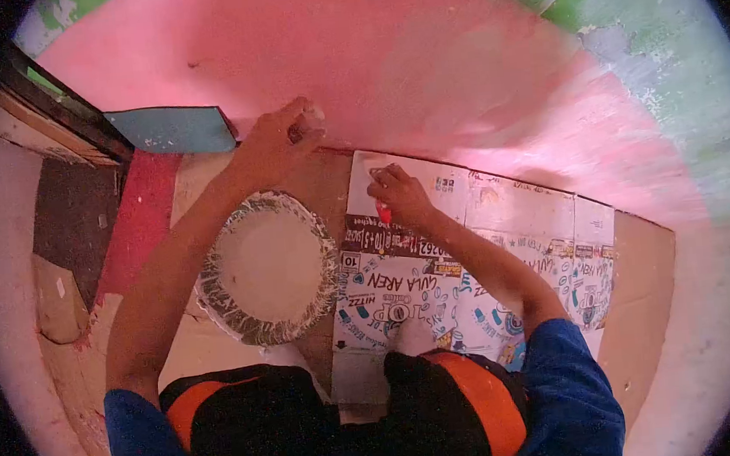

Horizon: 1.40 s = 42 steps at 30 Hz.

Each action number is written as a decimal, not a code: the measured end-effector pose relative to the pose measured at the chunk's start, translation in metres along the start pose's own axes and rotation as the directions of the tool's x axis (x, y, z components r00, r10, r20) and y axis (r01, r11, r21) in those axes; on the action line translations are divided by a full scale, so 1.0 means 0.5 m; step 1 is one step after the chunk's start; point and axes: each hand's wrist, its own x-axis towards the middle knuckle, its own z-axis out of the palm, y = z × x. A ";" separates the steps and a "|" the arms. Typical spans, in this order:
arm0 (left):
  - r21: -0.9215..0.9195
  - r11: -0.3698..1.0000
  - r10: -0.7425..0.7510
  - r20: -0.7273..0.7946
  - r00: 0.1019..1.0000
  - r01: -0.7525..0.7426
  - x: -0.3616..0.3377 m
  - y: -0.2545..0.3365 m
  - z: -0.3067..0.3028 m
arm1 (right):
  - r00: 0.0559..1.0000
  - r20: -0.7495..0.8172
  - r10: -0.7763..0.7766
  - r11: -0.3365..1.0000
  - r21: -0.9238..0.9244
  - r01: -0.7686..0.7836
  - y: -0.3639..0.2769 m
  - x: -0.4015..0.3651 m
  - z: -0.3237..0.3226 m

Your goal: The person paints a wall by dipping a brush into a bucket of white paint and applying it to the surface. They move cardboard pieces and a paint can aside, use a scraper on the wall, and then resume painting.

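Observation:
My left hand [282, 138] is raised close to the pink wall [369, 65], its fingers closed around a small whitish piece [313, 118] whose kind I cannot make out. Lower and to the right, my right hand [403, 196] is closed on a tool with a red handle [383, 213]; most of the tool is hidden by the fingers. Beneath my left forearm, between my arms, stands a round tub [331, 269] with white smears around its rim. A pale, smooth mass [269, 261] fills the tub.
Flattened printed cardboard [404, 289] covers the floor along the wall's base. A blue-grey panel [170, 130] adjoins a dark door frame [63, 102] at the left. Green and flaking paint [626, 62] shows at the upper right. My knees are below the tub.

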 end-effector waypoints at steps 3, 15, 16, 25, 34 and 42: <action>0.135 0.985 0.115 -0.017 0.993 -0.112 0.001 0.002 -0.007 | 0.991 -0.131 -0.034 0.995 -0.100 0.021 0.023 0.038 -0.068; 0.080 0.997 -0.014 -0.112 0.994 0.023 -0.062 -0.072 -0.109 | 0.844 0.314 -0.435 0.720 0.685 0.117 -0.347 0.135 -0.125; 0.080 0.997 -0.007 -0.117 0.993 0.016 -0.064 -0.072 -0.112 | 0.755 0.420 -0.503 0.760 0.631 0.156 -0.360 0.145 -0.091; 0.086 0.996 -0.008 -0.011 1.000 0.009 -0.057 -0.081 -0.088 | 0.944 0.322 0.069 0.497 0.809 -0.313 -0.263 0.117 -0.195; 0.047 0.992 -0.121 0.032 0.992 0.119 -0.023 -0.026 -0.044 | 0.406 0.507 0.760 -0.588 0.803 0.098 -0.113 -0.122 -0.100; 0.076 0.993 -0.087 -0.021 0.996 0.089 -0.033 -0.046 -0.038 | -0.059 0.247 0.967 -0.218 0.926 0.309 -0.105 0.076 0.035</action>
